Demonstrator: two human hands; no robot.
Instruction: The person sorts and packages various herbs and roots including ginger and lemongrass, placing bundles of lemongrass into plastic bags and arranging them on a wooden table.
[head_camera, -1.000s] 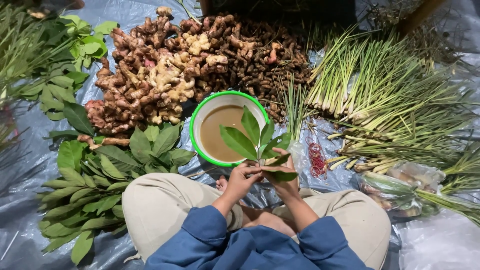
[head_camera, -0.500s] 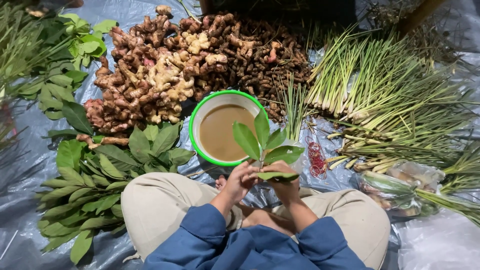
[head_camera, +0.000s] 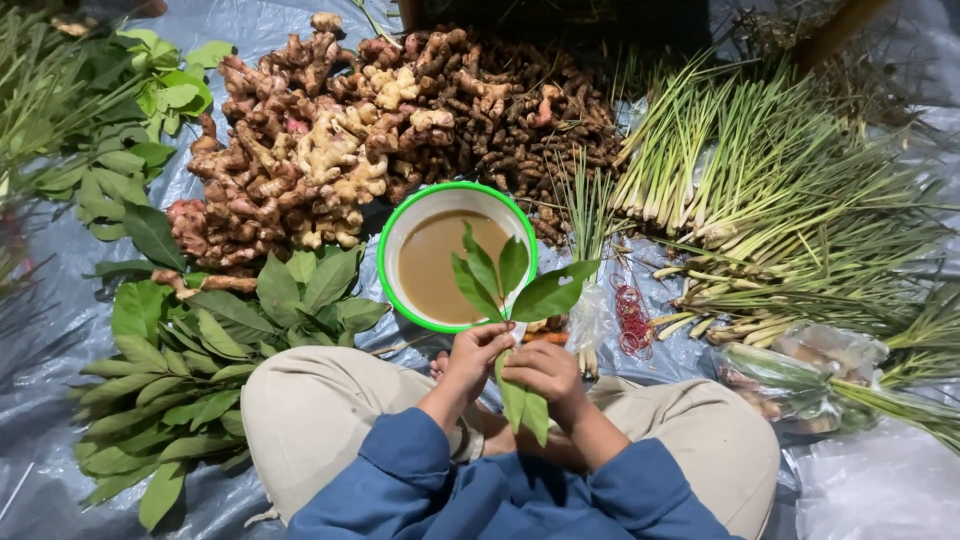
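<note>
Crowded ground rings the green-rimmed bowl (head_camera: 400, 290): ginger roots (head_camera: 300, 160) behind it, lemongrass stalks (head_camera: 740, 170) to its right, loose leaves (head_camera: 200, 360) to its left, open room only at its near rim. It holds brown liquid. There the left hand (head_camera: 478, 352) and right hand (head_camera: 545, 370) pinch a leaf sprig (head_camera: 505, 285), its long axis upright, leaf tips fanning over the bowl

One head-worn camera looks steeply down over the lap. It sits close above both hands, facing forward across the floor.
</note>
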